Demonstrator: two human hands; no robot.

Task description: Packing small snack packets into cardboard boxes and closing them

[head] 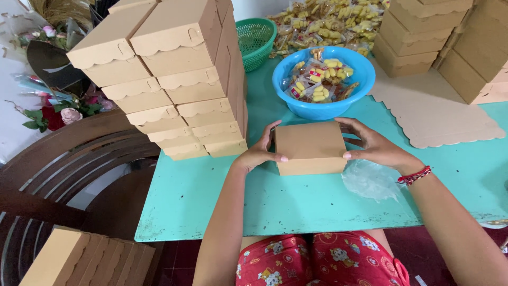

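Observation:
A small brown cardboard box (309, 147) rests on the turquoise table (222, 201) in front of me. My left hand (262, 151) grips its left side, thumb on the top edge. My right hand (373, 145), with a red cord bracelet at the wrist, holds its right side. Behind the box stands a blue bowl (324, 106) filled with small packets of yellow snacks.
Two tall stacks of closed brown boxes (174, 79) stand at the left, more boxes (423, 32) at the back right. A green basket (256, 39), a heap of snack packets (328, 21), flat scalloped cardboard (439, 116), a clear plastic bag (370, 180), a wooden chair (74, 159).

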